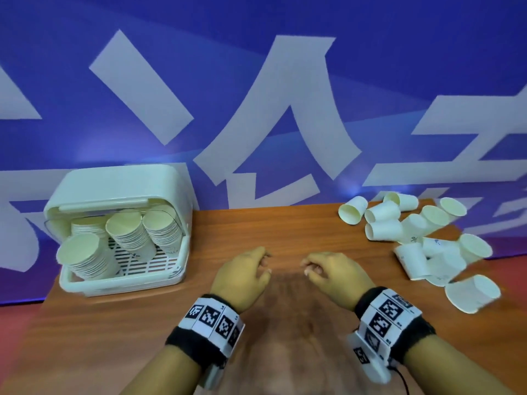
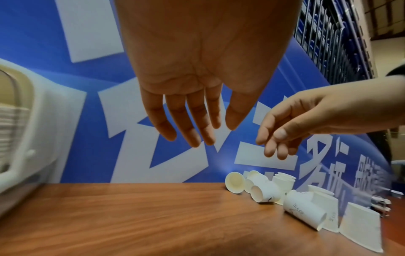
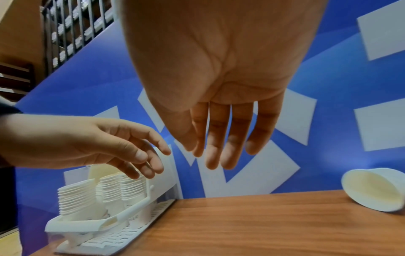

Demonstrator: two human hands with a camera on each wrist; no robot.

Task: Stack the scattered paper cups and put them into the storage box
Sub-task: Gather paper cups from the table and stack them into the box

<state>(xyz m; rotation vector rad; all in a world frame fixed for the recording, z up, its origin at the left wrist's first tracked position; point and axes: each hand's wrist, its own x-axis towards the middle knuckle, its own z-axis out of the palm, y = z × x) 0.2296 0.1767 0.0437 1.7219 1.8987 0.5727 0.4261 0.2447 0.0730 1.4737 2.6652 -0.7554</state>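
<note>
Paper cups lie scattered at the far right of the table, well apart from both hands; left hand and right hand hover mid-table, fingers relaxed, holding nothing, while storage box at left holds stacks

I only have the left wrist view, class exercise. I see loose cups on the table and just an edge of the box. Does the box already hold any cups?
Observer: Yes. The storage box holds several stacks of cups, its lid lifted.
Operator: Is either hand holding a cup?
Observer: No. The left hand and right hand hang empty over the table.
Operator: Where are the loose cups relative to the box?
Observer: The scattered cups lie at the table's right end, the box at its left.
</note>
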